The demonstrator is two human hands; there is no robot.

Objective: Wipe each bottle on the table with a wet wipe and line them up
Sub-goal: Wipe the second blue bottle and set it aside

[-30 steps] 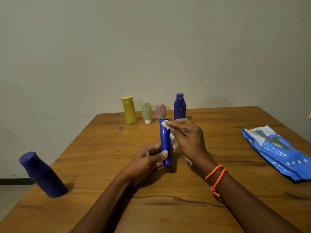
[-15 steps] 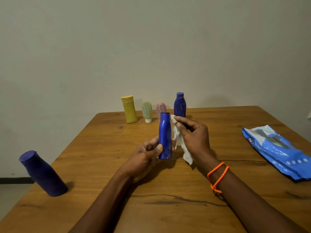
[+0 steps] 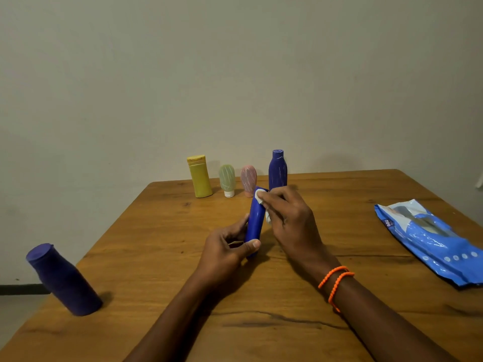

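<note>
My left hand (image 3: 226, 246) grips the lower end of a slim blue bottle (image 3: 255, 220), held upright over the middle of the wooden table (image 3: 162, 257). My right hand (image 3: 290, 218) pinches a white wet wipe (image 3: 258, 198) against the bottle's top. At the table's far edge a yellow bottle (image 3: 200, 176), a small green bottle (image 3: 226, 180), a small pink bottle (image 3: 248, 180) and a dark blue bottle (image 3: 277, 169) stand in a row. A purple bottle (image 3: 64, 279) stands alone at the near left corner.
A blue pack of wet wipes (image 3: 431, 239) lies at the table's right side. A plain wall rises just behind the far edge. The table's left edge runs close beside the purple bottle.
My right hand has moved with the wipe from the bottle's side up onto its top. The blue bottle has tilted slightly and sits a little lower in my left hand.
</note>
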